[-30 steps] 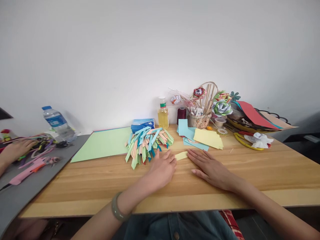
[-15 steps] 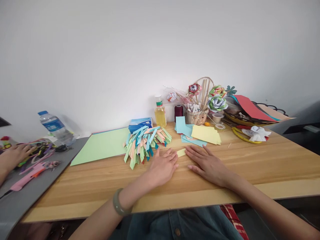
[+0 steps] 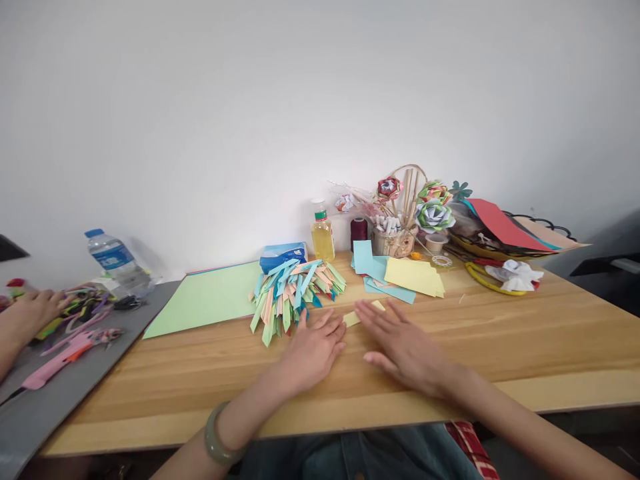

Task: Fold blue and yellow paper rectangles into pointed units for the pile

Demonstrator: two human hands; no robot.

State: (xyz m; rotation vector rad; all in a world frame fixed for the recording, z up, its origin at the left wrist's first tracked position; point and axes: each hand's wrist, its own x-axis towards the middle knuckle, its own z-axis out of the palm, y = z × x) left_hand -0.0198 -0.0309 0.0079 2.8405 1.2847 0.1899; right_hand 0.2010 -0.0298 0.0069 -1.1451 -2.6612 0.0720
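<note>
Left hand [image 3: 311,351] flat, fingertips at yellow paper strip [image 3: 352,319]; right hand [image 3: 406,350] flat, fingers across strip. Both grips released, above table [image 3: 200,393], front edge nearby.

free: tabletop [image 3: 525,340] right of right hand [image 3: 407,350] | blocked: folded strips [image 3: 295,290] left, cut papers [image 3: 413,275] behind | basket [image 3: 480,250]: extent unclear

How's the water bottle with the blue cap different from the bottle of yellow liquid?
The blue-capped bottle leans well over to one side, while the yellow-liquid bottle stands upright. The first has a blue cap, the second a whitish one. The first holds something clear, or nothing I can make out, while the second has yellow liquid. Both are see-through bottles near the wall.
</note>
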